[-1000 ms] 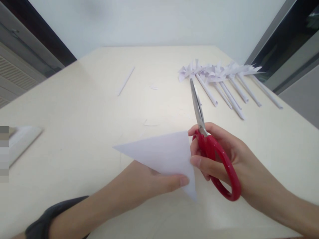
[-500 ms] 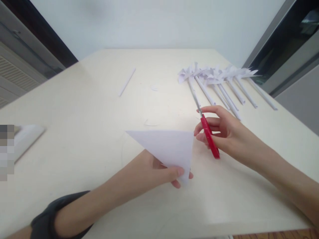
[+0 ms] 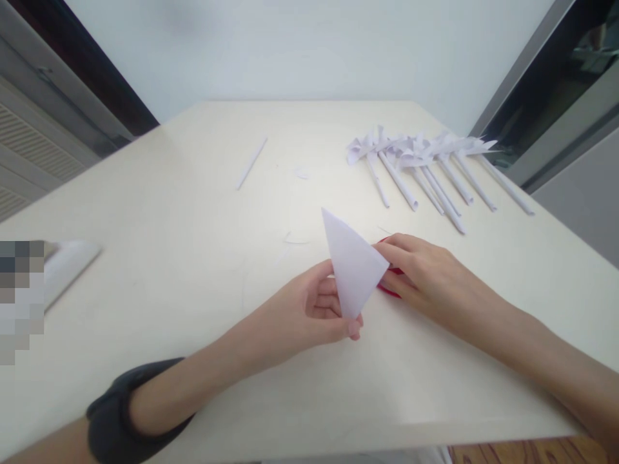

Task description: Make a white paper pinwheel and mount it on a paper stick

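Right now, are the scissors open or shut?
Cannot tell: of the scissors, only small red parts show by the right hand; the blades are out of sight.

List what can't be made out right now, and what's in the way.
All in the head view:
Red scissors: blades unseen; right hand covers most of the handles, so its grip is unclear.
Paper triangle: far side turned away.
White object at left edge: cut off by frame, partly pixelated.
Paper pinwheels: overlapping heads hide individual outlines.
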Demonstrator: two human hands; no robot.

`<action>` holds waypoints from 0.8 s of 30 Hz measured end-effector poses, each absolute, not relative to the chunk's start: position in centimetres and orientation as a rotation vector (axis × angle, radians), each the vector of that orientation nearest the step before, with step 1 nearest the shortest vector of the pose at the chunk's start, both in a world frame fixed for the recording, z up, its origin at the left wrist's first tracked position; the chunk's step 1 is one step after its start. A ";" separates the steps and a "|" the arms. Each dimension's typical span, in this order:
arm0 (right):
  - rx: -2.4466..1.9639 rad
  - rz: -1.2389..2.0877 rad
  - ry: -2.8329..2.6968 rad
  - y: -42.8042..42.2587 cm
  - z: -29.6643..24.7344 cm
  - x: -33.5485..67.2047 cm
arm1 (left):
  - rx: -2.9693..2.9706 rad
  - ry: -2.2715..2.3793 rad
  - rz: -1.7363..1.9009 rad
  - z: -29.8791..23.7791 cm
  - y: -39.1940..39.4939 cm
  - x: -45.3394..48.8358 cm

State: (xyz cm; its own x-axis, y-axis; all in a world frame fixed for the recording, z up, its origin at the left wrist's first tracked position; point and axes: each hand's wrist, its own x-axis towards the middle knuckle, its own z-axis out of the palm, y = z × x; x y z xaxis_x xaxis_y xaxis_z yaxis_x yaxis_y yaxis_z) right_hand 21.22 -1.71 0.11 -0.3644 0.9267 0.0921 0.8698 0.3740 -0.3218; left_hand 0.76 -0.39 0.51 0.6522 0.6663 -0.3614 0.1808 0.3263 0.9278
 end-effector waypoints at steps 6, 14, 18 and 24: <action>-1.603 0.314 -2.412 -2.0 0.2 21.0 | 1.227 0.921 0.330 1.1 -0.6 1.0; -1.559 0.419 -2.234 -2.4 1.4 20.8 | 1.244 0.903 0.267 1.0 -0.2 0.8; -1.418 0.607 -2.063 -3.0 2.1 20.7 | 1.291 0.874 0.259 1.0 -0.1 0.7; -1.382 0.696 -1.997 -3.4 2.4 20.5 | 1.297 0.823 0.277 0.6 0.1 0.5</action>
